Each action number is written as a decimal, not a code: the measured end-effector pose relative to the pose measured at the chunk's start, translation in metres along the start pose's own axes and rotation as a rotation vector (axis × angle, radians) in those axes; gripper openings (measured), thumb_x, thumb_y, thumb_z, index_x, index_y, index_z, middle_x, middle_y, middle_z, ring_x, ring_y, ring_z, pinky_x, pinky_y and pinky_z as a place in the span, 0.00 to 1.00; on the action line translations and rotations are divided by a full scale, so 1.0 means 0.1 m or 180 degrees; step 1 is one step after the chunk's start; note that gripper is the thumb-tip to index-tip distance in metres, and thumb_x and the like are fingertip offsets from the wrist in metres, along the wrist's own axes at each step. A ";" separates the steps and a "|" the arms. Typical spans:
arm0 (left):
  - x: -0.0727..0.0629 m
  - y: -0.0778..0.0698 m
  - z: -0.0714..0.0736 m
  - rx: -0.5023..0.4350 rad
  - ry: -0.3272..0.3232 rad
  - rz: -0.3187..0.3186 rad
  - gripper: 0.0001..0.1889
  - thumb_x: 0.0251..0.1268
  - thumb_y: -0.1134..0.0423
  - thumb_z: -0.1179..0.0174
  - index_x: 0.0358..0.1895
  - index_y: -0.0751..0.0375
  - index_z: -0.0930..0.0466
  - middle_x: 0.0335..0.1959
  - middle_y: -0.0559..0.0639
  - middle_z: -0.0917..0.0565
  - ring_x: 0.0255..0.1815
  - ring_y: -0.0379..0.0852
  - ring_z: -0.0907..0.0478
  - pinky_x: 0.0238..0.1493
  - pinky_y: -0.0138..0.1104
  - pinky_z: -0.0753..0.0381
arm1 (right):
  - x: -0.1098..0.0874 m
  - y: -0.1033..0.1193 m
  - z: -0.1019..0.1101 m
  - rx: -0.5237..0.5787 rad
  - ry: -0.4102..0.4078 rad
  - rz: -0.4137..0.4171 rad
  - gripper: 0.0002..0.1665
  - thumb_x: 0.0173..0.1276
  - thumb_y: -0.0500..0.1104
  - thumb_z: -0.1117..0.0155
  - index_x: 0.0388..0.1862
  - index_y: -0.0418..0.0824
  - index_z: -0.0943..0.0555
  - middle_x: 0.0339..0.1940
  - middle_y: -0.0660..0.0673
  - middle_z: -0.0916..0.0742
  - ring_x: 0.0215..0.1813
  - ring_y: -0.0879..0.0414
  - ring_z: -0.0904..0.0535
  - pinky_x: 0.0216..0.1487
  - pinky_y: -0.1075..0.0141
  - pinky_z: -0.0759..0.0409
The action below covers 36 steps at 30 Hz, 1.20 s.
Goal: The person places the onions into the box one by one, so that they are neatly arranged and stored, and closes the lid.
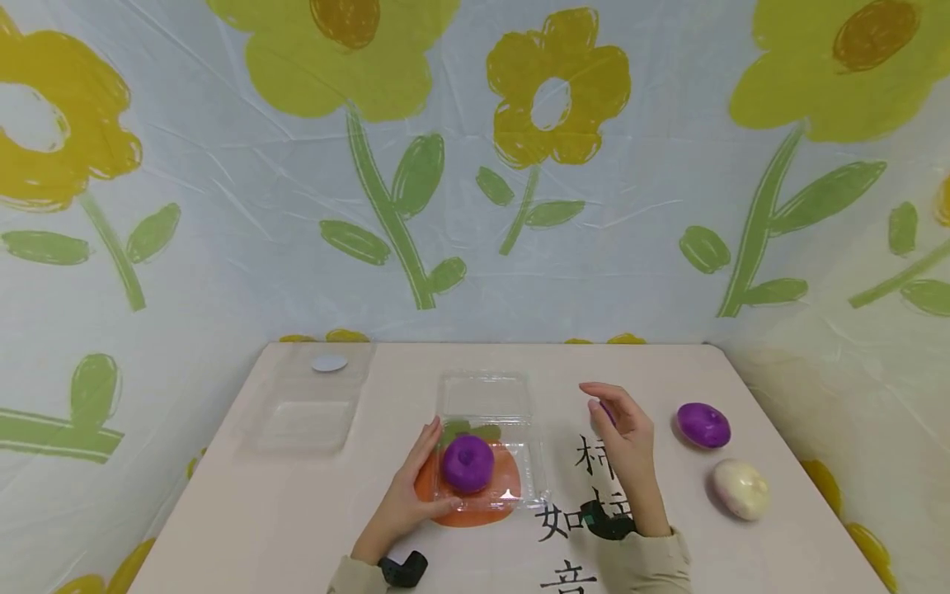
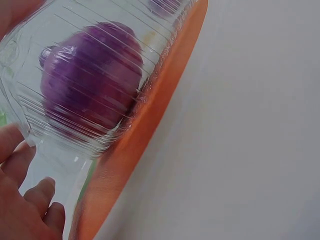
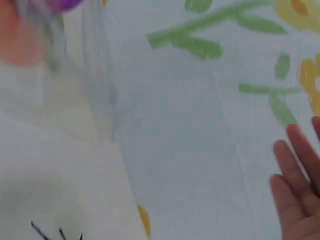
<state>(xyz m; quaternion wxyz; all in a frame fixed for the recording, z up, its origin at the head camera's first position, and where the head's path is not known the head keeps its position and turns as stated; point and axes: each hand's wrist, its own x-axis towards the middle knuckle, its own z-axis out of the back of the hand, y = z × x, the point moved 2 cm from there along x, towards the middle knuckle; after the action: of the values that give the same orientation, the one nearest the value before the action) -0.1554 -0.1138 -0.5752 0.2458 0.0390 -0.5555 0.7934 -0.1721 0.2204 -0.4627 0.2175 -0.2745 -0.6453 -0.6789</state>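
Observation:
A clear plastic clamshell box [image 1: 530, 487] lies with its lid [image 1: 486, 394] folded back. Inside it, toward the left, sits a round purple onion [image 1: 468, 464], also visible through the ribbed plastic as a purple onion [image 2: 92, 80] in the left wrist view. My left hand [image 1: 411, 485] grips the box's left side, thumb along the front and fingers farther back. To the right of the box my right hand [image 1: 629, 433] hovers with fingers extended. A purple sliver shows between its thumb and fingers; most of that thing is hidden. In the right wrist view this hand's fingers [image 3: 292, 175] look straight.
Right of my right hand lie another purple onion [image 1: 703, 426] and a cream-coloured bulb [image 1: 740, 489]. A second clear box [image 1: 304, 425], opened out, stands at the back left with a white oval on its lid. The tabletop [image 1: 245, 528] bears a printed orange fruit and black characters.

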 end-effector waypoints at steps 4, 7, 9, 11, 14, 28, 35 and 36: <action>0.00 -0.01 0.00 0.0026 -0.0004 -0.0029 0.56 0.47 0.53 0.21 0.78 0.60 0.46 0.81 0.52 0.50 0.80 0.59 0.59 0.71 0.63 0.52 | -0.02 -0.13 0.26 0.0181 -0.0483 0.0214 0.11 0.67 0.18 0.48 0.47 0.15 0.25 0.49 0.28 0.17 0.59 0.48 0.22 0.69 0.65 0.32; 0.01 -0.02 0.00 0.0013 -0.0008 -0.0034 0.56 0.47 0.53 0.21 0.78 0.60 0.45 0.81 0.51 0.49 0.80 0.59 0.59 0.71 0.63 0.52 | -0.05 -0.24 0.43 0.0228 -0.0876 0.0180 0.10 0.67 0.19 0.47 0.47 0.14 0.26 0.50 0.30 0.16 0.60 0.48 0.22 0.73 0.62 0.38; 0.00 -0.01 0.00 -0.0006 -0.0017 -0.0026 0.56 0.46 0.54 0.21 0.78 0.60 0.45 0.81 0.51 0.49 0.80 0.58 0.58 0.73 0.55 0.52 | -0.09 -0.31 0.52 0.0215 -0.1143 0.0032 0.11 0.68 0.21 0.45 0.48 0.15 0.25 0.51 0.32 0.15 0.62 0.47 0.23 0.75 0.62 0.41; -0.01 -0.01 0.00 -0.0017 -0.0012 -0.0008 0.56 0.46 0.54 0.21 0.78 0.59 0.45 0.81 0.51 0.49 0.80 0.57 0.59 0.74 0.52 0.53 | -0.13 -0.34 0.57 0.0196 -0.1348 -0.0154 0.13 0.68 0.22 0.44 0.50 0.14 0.26 0.54 0.31 0.16 0.64 0.48 0.25 0.76 0.62 0.42; -0.01 -0.01 0.00 -0.0022 -0.0010 0.0007 0.56 0.45 0.54 0.20 0.78 0.59 0.45 0.81 0.50 0.49 0.81 0.56 0.59 0.74 0.49 0.54 | -0.20 -0.46 0.63 0.0114 -0.1556 -0.0565 0.18 0.68 0.24 0.42 0.55 0.16 0.28 0.61 0.33 0.20 0.69 0.49 0.30 0.77 0.64 0.46; 0.00 0.00 -0.01 0.0007 -0.0030 -0.0043 0.56 0.45 0.55 0.20 0.78 0.61 0.45 0.81 0.52 0.49 0.80 0.59 0.58 0.71 0.60 0.52 | -0.44 -0.85 0.62 -0.0930 -0.0988 -0.2391 0.60 0.62 0.48 0.25 0.80 0.39 0.55 0.80 0.38 0.45 0.81 0.45 0.54 0.79 0.54 0.56; 0.02 0.01 -0.02 -0.0060 -0.0062 -0.0076 0.57 0.41 0.61 0.19 0.77 0.62 0.44 0.80 0.56 0.48 0.79 0.64 0.56 0.71 0.59 0.52 | -0.46 -0.85 0.60 -0.1075 -0.0936 -0.2344 0.60 0.60 0.48 0.23 0.79 0.38 0.53 0.79 0.36 0.42 0.80 0.44 0.51 0.79 0.53 0.53; 0.02 0.01 -0.02 -0.0068 -0.0069 -0.0090 0.57 0.41 0.61 0.19 0.77 0.62 0.44 0.80 0.56 0.48 0.79 0.64 0.56 0.70 0.60 0.52 | -0.46 -0.85 0.60 -0.1081 -0.0923 -0.2348 0.60 0.60 0.48 0.23 0.79 0.38 0.52 0.79 0.36 0.42 0.80 0.44 0.51 0.79 0.52 0.53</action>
<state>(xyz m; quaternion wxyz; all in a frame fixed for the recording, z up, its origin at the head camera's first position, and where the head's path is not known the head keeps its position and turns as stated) -0.1575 -0.1120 -0.5761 0.2513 0.0527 -0.5659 0.7834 -0.1876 0.2836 -0.5563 -0.1811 -0.1498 -0.6032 -0.7622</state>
